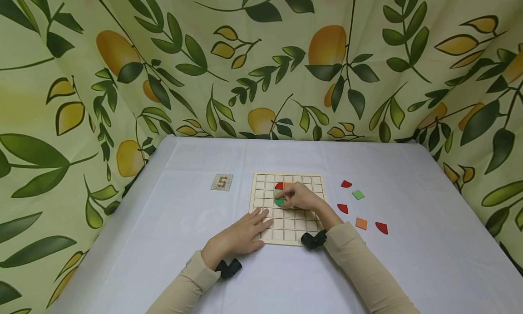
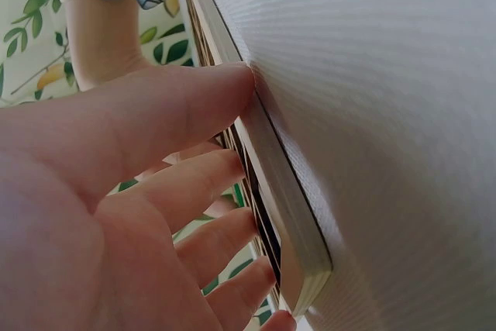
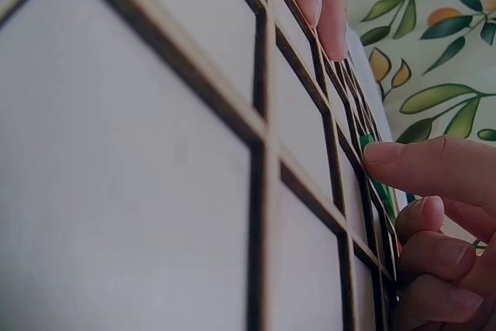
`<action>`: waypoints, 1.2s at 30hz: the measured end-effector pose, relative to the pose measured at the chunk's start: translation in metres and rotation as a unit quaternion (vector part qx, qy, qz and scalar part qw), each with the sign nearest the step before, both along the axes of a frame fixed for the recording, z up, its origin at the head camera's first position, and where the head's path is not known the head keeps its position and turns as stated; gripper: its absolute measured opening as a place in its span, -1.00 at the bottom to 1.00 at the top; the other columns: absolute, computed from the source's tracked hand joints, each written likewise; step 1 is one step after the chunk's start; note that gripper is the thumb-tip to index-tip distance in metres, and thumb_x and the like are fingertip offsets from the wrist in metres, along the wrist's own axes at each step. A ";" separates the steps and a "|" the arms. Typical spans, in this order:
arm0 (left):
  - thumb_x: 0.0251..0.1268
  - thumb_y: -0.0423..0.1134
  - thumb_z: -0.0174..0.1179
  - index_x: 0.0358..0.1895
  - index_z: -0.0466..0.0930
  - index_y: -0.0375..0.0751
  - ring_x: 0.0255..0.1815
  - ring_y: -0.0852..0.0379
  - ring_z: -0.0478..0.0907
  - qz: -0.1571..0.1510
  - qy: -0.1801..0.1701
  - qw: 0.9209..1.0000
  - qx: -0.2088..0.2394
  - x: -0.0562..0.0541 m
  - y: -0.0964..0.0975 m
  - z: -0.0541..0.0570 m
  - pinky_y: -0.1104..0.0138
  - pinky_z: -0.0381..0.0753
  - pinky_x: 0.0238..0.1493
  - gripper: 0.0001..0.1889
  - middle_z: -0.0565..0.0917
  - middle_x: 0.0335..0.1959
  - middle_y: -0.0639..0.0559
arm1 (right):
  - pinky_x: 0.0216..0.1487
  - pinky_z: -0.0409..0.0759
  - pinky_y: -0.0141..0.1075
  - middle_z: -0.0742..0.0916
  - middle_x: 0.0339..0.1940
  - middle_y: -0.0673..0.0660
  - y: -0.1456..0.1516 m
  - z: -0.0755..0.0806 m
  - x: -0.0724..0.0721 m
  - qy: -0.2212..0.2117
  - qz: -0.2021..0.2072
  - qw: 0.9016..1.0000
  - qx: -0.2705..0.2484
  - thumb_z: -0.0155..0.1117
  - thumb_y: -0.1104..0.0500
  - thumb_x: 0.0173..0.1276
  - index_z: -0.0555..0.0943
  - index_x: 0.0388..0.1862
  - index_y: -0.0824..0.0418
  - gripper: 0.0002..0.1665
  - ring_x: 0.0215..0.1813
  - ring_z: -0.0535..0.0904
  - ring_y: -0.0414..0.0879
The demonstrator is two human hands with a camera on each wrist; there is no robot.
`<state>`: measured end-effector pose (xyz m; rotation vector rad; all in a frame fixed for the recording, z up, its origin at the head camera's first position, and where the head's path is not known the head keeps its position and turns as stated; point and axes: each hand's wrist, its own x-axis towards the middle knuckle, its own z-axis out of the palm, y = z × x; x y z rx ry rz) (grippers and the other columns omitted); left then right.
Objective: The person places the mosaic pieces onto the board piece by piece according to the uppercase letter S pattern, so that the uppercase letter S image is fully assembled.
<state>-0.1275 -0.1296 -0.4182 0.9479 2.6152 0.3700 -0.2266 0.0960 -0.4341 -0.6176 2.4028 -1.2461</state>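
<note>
A card [image 1: 222, 182] with an S-like shape lies on the left. The left hand [image 1: 240, 232] rests on the board [image 1: 288, 224], fingers spread apart. A red bit [image 1: 279, 185], an orange bit [image 1: 288, 185] and two green bits [image 1: 279, 203] are in, so I'd guess it's near half done. The right hand [image 1: 301, 198] bends over the green; I can't tell if it pinches one. Five loose bits [image 1: 361, 223] lie further right, probably left to place.
</note>
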 end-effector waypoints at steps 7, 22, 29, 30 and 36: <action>0.40 -0.14 0.08 0.46 0.22 -0.15 0.61 -0.18 -0.04 -0.002 0.000 1.000 0.002 0.000 0.000 -0.002 -0.05 0.14 0.56 -0.40 0.12 0.57 -0.16 | -0.44 0.34 -0.45 0.49 -0.64 -0.06 0.001 -0.001 0.000 -0.001 -0.007 1.000 -0.004 0.40 0.41 0.06 0.73 -0.17 0.38 -0.71 -0.50 0.36 -0.20; 0.39 -0.14 0.08 0.47 0.21 -0.12 0.62 -0.16 -0.06 0.002 -0.001 1.000 -0.005 -0.002 0.001 -0.004 -0.03 0.11 0.58 -0.39 0.10 0.57 -0.13 | -0.48 0.30 -0.47 0.49 -0.65 -0.05 0.018 0.003 0.013 0.021 -0.032 0.999 0.006 0.44 0.30 0.10 0.73 -0.15 0.36 -0.71 -0.51 0.34 -0.23; 0.40 -0.14 0.08 0.47 0.22 -0.13 0.62 -0.17 -0.05 0.003 -0.001 1.000 -0.003 -0.001 0.001 -0.005 -0.04 0.12 0.57 -0.40 0.12 0.57 -0.14 | -0.46 0.29 -0.48 0.53 -0.58 -0.04 0.033 0.006 0.023 0.013 -0.058 0.998 0.020 0.43 0.24 0.14 0.74 -0.15 0.31 -0.72 -0.44 0.34 -0.17; 0.39 -0.14 0.09 0.46 0.23 -0.14 0.62 -0.17 -0.04 0.003 0.000 1.000 -0.001 0.000 0.001 -0.005 -0.05 0.13 0.56 -0.40 0.12 0.57 -0.15 | -0.46 0.28 -0.48 0.54 -0.57 -0.03 0.035 0.006 0.025 0.013 -0.061 0.998 0.021 0.43 0.24 0.14 0.73 -0.15 0.31 -0.72 -0.43 0.33 -0.17; 0.38 -0.14 0.10 0.45 0.24 -0.14 0.61 -0.17 -0.02 0.005 0.005 1.000 -0.001 0.000 0.001 -0.003 -0.05 0.15 0.55 -0.40 0.13 0.56 -0.15 | -0.46 0.27 -0.47 0.50 -0.57 -0.03 0.050 0.009 0.031 -0.001 -0.084 0.996 0.021 0.42 0.22 0.15 0.72 -0.14 0.33 -0.70 -0.45 0.32 -0.19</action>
